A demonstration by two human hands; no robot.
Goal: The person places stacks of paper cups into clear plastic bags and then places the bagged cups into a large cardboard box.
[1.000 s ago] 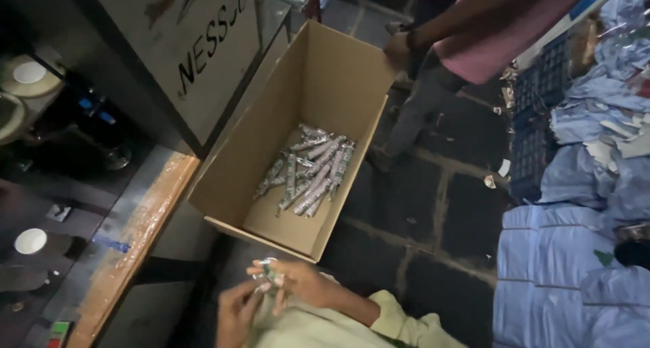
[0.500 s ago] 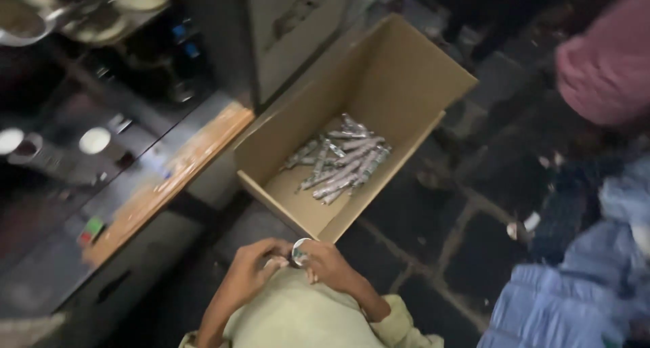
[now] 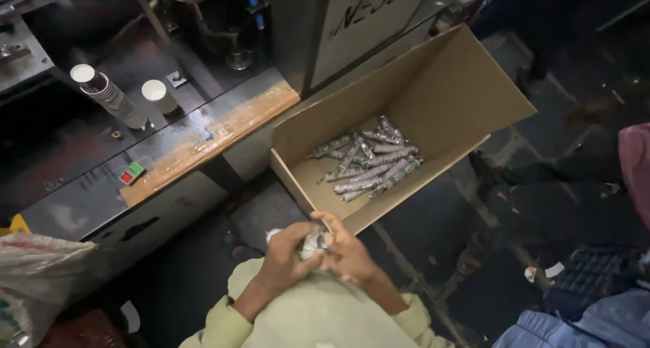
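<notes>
Head view: both hands (image 3: pixel 318 253) pinch small silvery bundle (image 3: pixel 313 243) (blurred, mostly hidden) near cardboard box (image 3: pixel 447 97).

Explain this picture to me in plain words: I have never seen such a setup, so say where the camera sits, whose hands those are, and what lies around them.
The one view comes from a camera worn on a person's head, looking down at their own two bare hands. The left hand and right hand meet at the bottom middle, in pale green sleeves, and together grip a small stack of paper cups wrapped in shiny film. Just beyond them on the dark floor stands an open cardboard box, with a pile of similar wrapped stacks lying in it. To the left is a dark machine; two stacks of white-rimmed cups stick out of it. A white sack sits at bottom left, and part of another person shows at right.
</notes>
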